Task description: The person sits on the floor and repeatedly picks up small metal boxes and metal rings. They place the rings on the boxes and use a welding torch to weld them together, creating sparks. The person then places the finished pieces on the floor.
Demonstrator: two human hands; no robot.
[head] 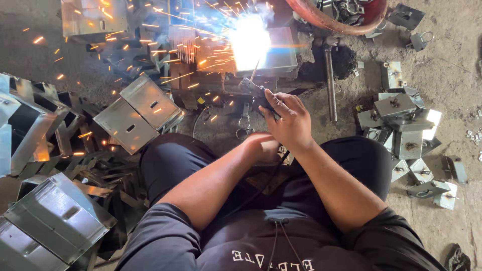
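Note:
My right hand [287,119] grips a dark welding electrode holder [255,91], its thin rod [255,70] slanting up to a white-hot arc [249,41] on a grey metal box [280,52]. Orange sparks spray left across the floor. My left hand [262,148] sits just below and behind the right wrist, partly hidden, fingers curled; whether it holds anything cannot be made out. A black cable [266,183] runs from the holder down between my knees.
Folded sheet-metal boxes [136,113] lie left of the weld, with more stacked at the lower left [52,221]. Small metal brackets with bolts [404,125] are heaped on the right. A steel rod [330,83] stands beside the work. A red basin [341,15] is at the top.

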